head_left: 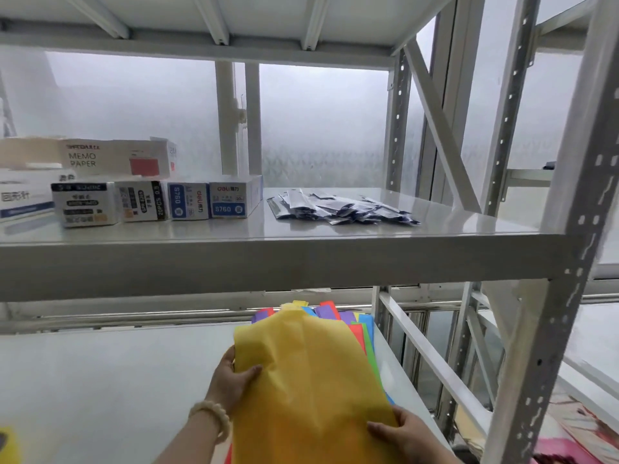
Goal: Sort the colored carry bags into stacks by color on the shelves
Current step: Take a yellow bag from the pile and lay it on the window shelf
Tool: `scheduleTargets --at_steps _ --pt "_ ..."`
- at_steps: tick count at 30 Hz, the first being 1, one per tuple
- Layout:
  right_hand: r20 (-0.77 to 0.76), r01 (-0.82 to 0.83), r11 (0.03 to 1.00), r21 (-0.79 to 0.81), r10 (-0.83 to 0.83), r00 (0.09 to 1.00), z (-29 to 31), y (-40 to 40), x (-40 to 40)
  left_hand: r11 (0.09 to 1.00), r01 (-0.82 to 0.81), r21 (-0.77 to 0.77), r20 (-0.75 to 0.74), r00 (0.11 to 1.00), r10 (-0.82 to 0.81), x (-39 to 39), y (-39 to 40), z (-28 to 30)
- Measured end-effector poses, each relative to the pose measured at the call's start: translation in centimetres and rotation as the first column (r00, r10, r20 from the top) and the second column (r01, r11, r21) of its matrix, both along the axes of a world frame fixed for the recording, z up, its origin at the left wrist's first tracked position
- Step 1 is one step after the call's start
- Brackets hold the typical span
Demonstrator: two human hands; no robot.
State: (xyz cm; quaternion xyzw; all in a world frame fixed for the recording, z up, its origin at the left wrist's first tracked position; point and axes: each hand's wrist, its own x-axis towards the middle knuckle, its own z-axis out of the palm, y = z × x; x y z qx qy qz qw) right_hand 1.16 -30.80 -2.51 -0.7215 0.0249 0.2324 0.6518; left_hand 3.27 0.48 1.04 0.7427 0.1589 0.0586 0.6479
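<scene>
On the upper shelf [301,236], boxes [157,202] stand left of a heap of packets [341,207]. Below, the left hand [231,380] pinches the yellow bag's [311,390] left edge. The right hand [405,433] grips its lower right edge. The bag lies atop the mixed-colour pile [360,324] on the lower shelf [100,380].

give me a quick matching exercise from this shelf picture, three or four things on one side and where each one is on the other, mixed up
Things:
1. yellow bag
2. memo paper box
3. pile of blue packets
4. beaded bracelet

Places:
A. left wrist
B. right part of the middle shelf
C. held in both hands, over the mixed-colour stack
D. back left of the middle shelf

Pairs: 1-C, 2-D, 3-B, 4-A
</scene>
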Motion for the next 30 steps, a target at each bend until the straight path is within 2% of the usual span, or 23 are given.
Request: scheduleTargets --at_steps 4,8,15,21,30 --pt "0.000 0.062 0.997 0.043 -0.062 0.998 2.9 -0.3 0.0 1.000 0.003 -0.011 0.039 0.999 -0.003 -1.1 -0.2 3.5" --pt "0.062 0.095 0.993 0.070 -0.100 0.993 6.2 0.3 -0.4 0.999 0.025 0.036 0.113 0.993 -0.029 -1.6 0.2 7.1" --pt "0.117 0.125 0.984 0.125 -0.139 0.983 8.8 1.6 -3.5 0.996 0.003 0.090 0.154 0.988 -0.017 -4.0 0.5 8.6" --pt "0.130 0.057 0.988 0.145 -0.077 0.989 10.0 1.1 -5.6 0.975 -0.067 0.210 0.168 0.985 0.031 -8.6 -0.2 9.9" --pt "0.150 -0.075 0.991 0.109 0.058 0.987 12.3 -0.2 -10.8 0.956 -0.143 0.258 0.186 0.978 0.096 -17.0 -1.6 12.3"
